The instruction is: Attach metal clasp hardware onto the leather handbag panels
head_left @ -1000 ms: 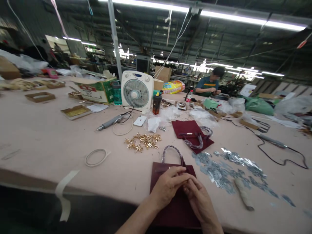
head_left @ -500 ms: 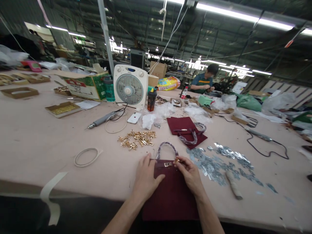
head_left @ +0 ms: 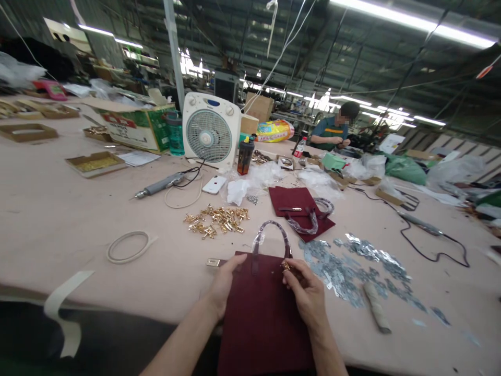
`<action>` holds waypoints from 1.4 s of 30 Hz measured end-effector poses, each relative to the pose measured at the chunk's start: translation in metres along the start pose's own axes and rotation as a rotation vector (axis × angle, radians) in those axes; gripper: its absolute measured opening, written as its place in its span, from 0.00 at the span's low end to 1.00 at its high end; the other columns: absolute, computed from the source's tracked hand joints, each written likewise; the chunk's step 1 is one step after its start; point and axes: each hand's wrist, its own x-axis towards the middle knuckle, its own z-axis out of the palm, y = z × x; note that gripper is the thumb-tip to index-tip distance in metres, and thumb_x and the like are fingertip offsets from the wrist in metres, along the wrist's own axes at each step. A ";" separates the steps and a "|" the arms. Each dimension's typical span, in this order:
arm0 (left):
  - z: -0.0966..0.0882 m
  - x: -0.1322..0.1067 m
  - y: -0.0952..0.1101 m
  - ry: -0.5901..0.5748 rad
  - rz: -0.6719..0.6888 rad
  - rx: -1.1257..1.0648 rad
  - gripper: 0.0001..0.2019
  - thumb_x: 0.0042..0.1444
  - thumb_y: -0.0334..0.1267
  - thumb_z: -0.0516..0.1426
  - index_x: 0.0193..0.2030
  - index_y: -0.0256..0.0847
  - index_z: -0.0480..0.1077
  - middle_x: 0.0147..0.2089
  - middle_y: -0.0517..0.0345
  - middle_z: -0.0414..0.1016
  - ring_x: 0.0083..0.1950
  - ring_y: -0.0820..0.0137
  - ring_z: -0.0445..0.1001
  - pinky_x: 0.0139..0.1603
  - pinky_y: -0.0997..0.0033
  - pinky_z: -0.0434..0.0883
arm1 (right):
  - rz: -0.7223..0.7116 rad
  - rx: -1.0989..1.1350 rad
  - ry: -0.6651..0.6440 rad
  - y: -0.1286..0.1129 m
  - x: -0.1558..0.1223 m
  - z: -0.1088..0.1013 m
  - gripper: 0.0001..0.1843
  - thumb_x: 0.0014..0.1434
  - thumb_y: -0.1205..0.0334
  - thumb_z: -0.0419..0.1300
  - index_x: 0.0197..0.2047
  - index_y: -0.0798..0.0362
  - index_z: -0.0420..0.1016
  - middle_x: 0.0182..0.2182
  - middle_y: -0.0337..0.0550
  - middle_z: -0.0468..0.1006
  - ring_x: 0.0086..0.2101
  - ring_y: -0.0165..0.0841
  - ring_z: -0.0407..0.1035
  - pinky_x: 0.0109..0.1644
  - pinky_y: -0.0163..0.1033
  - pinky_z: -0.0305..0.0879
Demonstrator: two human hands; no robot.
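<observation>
A burgundy handbag panel (head_left: 262,318) lies at the table's front edge, its lower part hanging toward me. Its looped handle (head_left: 271,225), wrapped in clear plastic, points away from me. At the panel's upper left edge my left hand (head_left: 222,286) is closed, thumb on top and the other fingers mostly hidden. A strap end with a gold plate (head_left: 213,262) sticks out left beyond that hand. My right hand (head_left: 309,292) pinches a small gold clasp (head_left: 285,266) over the panel's upper right, near the handle's base.
Gold clasps (head_left: 219,220) lie heaped beyond the panel; silver metal plates (head_left: 344,277) spread to the right beside a grey roll (head_left: 376,308). Another burgundy bag (head_left: 291,201), a phone (head_left: 214,184), a fan (head_left: 209,133) and two electric screwdrivers (head_left: 160,185) lie farther off. A co-worker (head_left: 332,130) sits across.
The strap with the gold plate has swung from across the panel out to the left. My left hand has moved from lying spread on the panel to gripping its edge. The right still pinches the clasp.
</observation>
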 end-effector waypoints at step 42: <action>-0.003 0.002 -0.002 -0.198 -0.174 -0.230 0.25 0.62 0.45 0.55 0.56 0.25 0.77 0.46 0.38 0.86 0.50 0.48 0.84 0.59 0.55 0.72 | -0.472 -0.575 -0.047 -0.005 -0.011 0.001 0.17 0.71 0.69 0.58 0.59 0.49 0.77 0.48 0.50 0.81 0.49 0.39 0.78 0.53 0.44 0.79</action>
